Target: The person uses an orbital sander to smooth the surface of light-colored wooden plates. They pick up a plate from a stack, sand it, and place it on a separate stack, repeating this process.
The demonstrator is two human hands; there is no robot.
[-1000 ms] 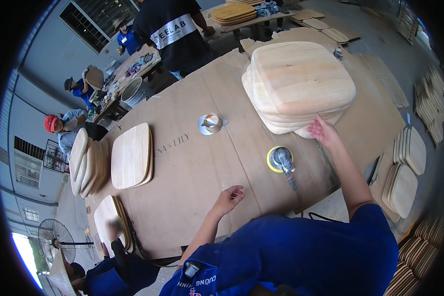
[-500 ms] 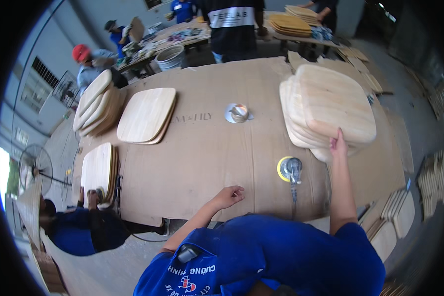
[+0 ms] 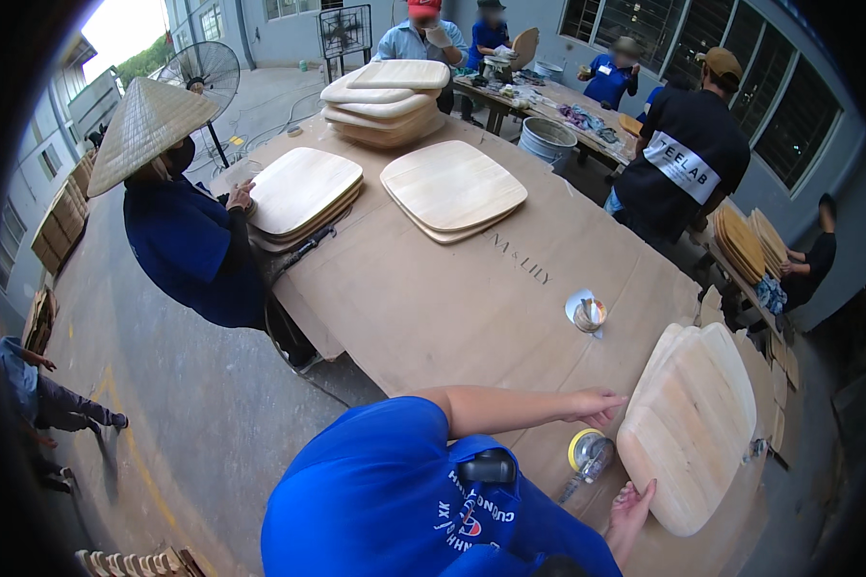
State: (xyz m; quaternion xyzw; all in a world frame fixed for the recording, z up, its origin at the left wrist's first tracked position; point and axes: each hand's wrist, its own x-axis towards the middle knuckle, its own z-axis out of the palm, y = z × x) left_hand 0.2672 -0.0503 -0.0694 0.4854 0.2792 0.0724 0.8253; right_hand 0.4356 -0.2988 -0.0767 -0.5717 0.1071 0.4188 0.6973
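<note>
While my right hand (image 3: 633, 508) sits at the lower right of the frame with its fingers spread and its fingertips on the near edge of the stack of wooden seat panels (image 3: 693, 423), I read that hand as the one in charge of the stack. It holds nothing closed; the palm is flat and wide against the wood, not gripping. The stack lies up and to the right of that hand, its long axis slanting from the lower middle-right toward the upper right of the frame.

My left hand (image 3: 598, 406) reaches across from the centre, just left of the stack's upper left edge. Its fingers are loosely curled and empty, and I cannot tell whether they touch the wood or hover just beside it.

Between the two hands, on the brown table sheet (image 3: 433, 308), lies the sander with its yellow disc (image 3: 587, 452), close to the stack's left edge and near my right hand as well. A small tin (image 3: 589, 313) stands further up the frame, well apart from both hands. Other panel stacks lie at the upper centre.
</note>
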